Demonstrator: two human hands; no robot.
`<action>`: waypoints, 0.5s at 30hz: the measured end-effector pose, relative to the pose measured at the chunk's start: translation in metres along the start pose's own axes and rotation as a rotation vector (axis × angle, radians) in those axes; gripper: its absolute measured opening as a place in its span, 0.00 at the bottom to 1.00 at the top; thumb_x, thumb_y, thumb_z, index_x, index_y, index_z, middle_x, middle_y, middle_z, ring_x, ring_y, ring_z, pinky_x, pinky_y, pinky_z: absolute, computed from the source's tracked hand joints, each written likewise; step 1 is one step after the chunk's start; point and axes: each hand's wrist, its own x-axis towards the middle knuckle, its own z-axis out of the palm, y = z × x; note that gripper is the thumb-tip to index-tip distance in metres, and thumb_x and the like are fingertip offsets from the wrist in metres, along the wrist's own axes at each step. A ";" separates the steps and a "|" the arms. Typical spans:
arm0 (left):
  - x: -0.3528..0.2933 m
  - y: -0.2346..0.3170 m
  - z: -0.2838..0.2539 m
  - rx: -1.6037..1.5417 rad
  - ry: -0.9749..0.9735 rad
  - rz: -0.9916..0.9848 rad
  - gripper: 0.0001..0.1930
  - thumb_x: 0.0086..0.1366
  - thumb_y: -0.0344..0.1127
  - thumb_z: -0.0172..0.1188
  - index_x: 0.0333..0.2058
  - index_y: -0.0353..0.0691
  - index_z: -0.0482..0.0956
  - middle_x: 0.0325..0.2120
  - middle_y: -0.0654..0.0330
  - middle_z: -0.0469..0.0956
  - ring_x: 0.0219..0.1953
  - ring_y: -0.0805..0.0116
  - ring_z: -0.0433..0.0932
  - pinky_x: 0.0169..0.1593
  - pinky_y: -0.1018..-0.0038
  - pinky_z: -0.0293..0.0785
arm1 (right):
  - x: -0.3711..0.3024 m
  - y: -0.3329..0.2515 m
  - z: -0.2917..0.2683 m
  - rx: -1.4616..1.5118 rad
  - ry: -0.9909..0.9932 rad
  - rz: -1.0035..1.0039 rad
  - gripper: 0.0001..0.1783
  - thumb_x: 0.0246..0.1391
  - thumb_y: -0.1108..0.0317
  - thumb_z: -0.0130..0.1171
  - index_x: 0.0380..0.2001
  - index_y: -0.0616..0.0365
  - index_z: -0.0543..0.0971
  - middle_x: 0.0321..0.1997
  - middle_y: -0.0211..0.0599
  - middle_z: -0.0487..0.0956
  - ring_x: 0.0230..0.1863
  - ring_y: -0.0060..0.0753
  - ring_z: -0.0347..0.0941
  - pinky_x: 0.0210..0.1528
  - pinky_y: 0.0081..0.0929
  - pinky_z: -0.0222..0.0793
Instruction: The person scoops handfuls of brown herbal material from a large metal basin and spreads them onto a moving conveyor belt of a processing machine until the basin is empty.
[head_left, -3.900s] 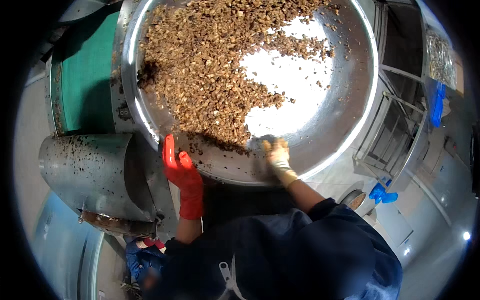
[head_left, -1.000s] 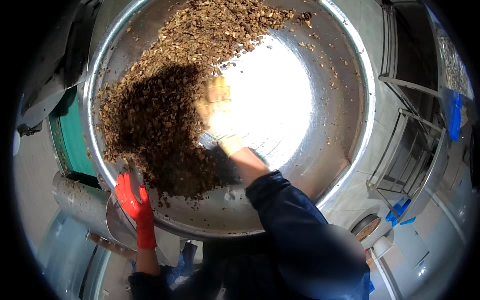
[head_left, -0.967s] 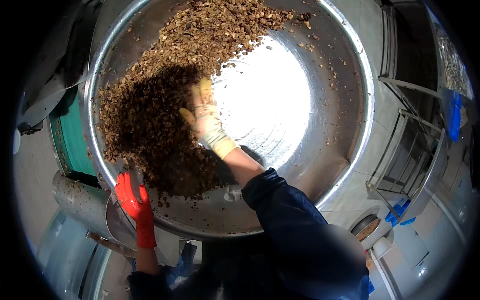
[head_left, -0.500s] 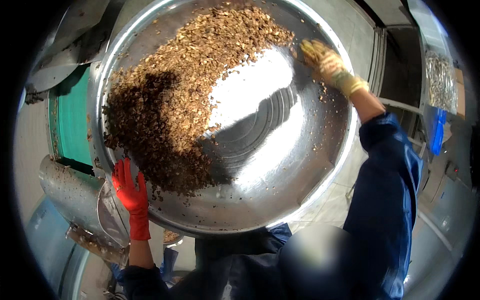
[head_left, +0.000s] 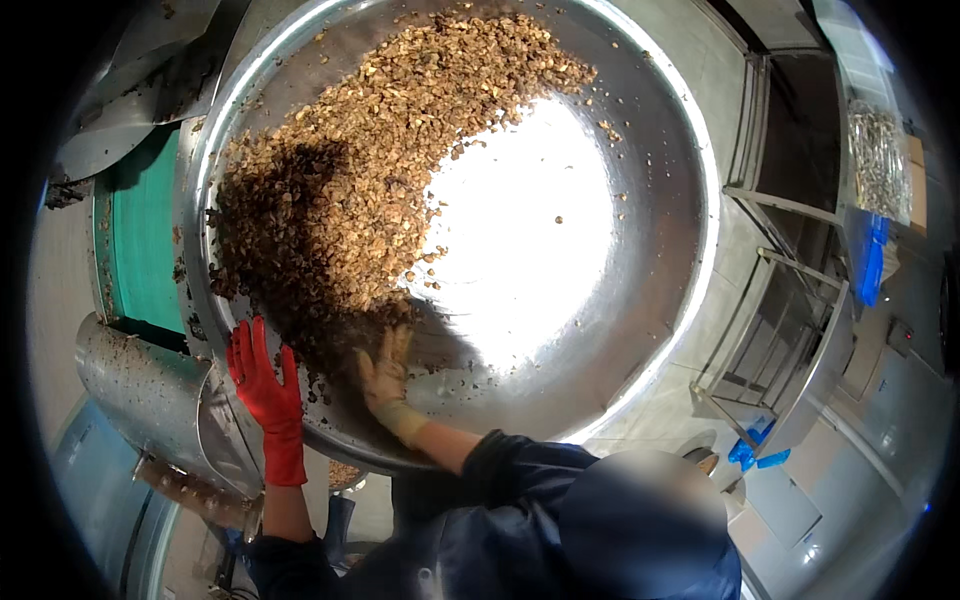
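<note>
A wide, round metal pan (head_left: pixel 640 330) holds a heap of brown, chopped, flaky pieces (head_left: pixel 390 140) on its left and far side. My left hand (head_left: pixel 267 385), in a red rubber glove, lies at the pan's near-left rim with its fingers spread and nothing in it. Closer to the middle, my right hand (head_left: pixel 388 375) wears a pale yellowish glove. Its fingers are apart, and the tips touch the near edge of the heap, which is in shadow. Loose crumbs are scattered over the bright pan bottom.
Left of the pan stand a green panel (head_left: pixel 150 235) and a curved metal cover (head_left: pixel 140 375) dusted with crumbs. On the right are a metal frame rack (head_left: pixel 775 340), a blue plastic bag (head_left: pixel 872 260) and a clear bag (head_left: pixel 880 165) of pale items.
My right hand has moved from the pan's far-right side to the near edge of the heap. Crumbs on the right have thinned. My left hand has stayed at the rim.
</note>
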 end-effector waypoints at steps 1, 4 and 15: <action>0.003 0.000 0.002 -0.004 0.015 0.005 0.26 0.60 0.34 0.58 0.58 0.41 0.67 0.58 0.49 0.66 0.60 0.49 0.63 0.64 0.55 0.55 | 0.012 -0.012 -0.003 0.124 -0.059 -0.051 0.35 0.59 0.59 0.53 0.66 0.51 0.54 0.72 0.54 0.44 0.73 0.54 0.37 0.71 0.43 0.40; 0.004 0.000 0.005 -0.043 0.027 0.037 0.26 0.60 0.33 0.58 0.58 0.41 0.68 0.58 0.49 0.66 0.60 0.49 0.63 0.63 0.54 0.56 | 0.052 -0.033 -0.061 0.213 -0.091 -0.342 0.33 0.60 0.55 0.53 0.63 0.54 0.57 0.70 0.54 0.51 0.70 0.53 0.47 0.68 0.38 0.50; 0.004 0.004 0.002 -0.076 -0.023 -0.030 0.26 0.58 0.29 0.59 0.57 0.39 0.68 0.57 0.48 0.66 0.60 0.47 0.63 0.63 0.54 0.55 | 0.290 0.054 -0.220 -0.474 0.331 -0.629 0.37 0.58 0.59 0.53 0.65 0.67 0.54 0.69 0.56 0.53 0.70 0.59 0.46 0.70 0.45 0.42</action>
